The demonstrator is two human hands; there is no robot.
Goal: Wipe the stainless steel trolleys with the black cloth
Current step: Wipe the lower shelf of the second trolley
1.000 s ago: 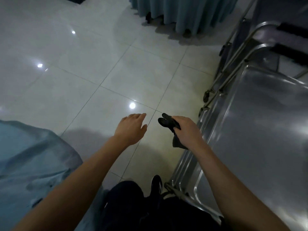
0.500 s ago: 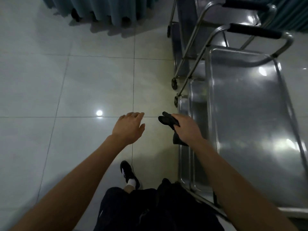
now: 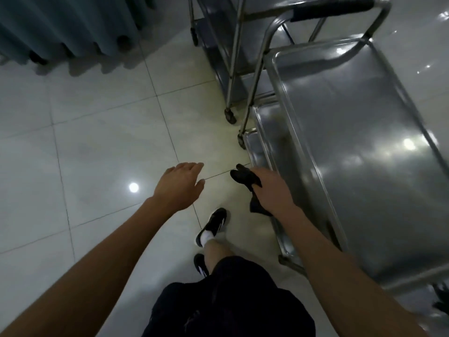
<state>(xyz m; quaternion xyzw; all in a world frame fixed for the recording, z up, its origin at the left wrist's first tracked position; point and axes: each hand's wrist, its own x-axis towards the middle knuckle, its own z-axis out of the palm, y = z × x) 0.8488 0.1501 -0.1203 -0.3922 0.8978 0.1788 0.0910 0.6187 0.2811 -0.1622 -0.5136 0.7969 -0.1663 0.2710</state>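
The right hand (image 3: 272,190) grips a black cloth (image 3: 245,177), fingers curled round it — one bunched end sticks out past the knuckles, and a loose end (image 3: 257,206) hangs below the palm. The hand hangs beside the left edge of the near trolley (image 3: 352,166), over its lower shelf (image 3: 269,132); whether hand or cloth touches the metal is hard to tell from this angle. The left hand (image 3: 181,186) floats over the floor (image 3: 97,147) with fingers straight and loosely together, holding nothing. The near trolley's top tray is bare steel, its black-gripped handle (image 3: 332,8) at the far end. A second trolley (image 3: 218,45) stands just behind it. Curtains (image 3: 60,23) hang at upper left. Below, a black shoe (image 3: 213,224) with white sock steps forward on the tiles.
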